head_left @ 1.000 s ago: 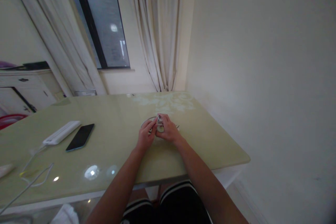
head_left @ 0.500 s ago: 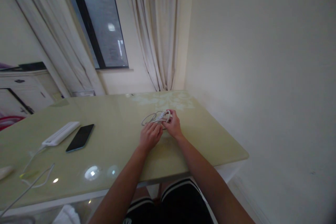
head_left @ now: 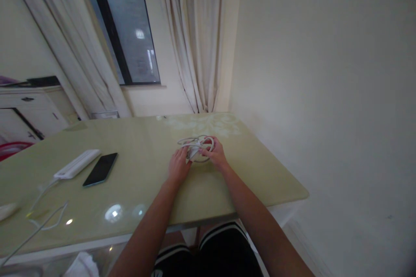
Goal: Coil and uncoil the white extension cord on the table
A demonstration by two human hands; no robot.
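Observation:
A white cable (head_left: pixel 195 143) lies in loose loops on the pale green glass table (head_left: pixel 146 181), just beyond my hands. My right hand (head_left: pixel 215 156) is closed on the cable's right side, a loop curling over its fingers. My left hand (head_left: pixel 178 167) sits close beside it on the left, fingers curled and pinching the cable near its middle. Both forearms reach forward from the table's near edge.
A black phone (head_left: pixel 99 169) and a white power strip (head_left: pixel 76 163) with its cord lie at the table's left. More white cord (head_left: pixel 42 220) trails near the left front edge. The wall runs along the table's right side; curtains and a window stand behind.
The cable was bunched small between both hands; it now spreads in wider loops on the table. My right hand moved slightly forward and my left hand came back up to the cable.

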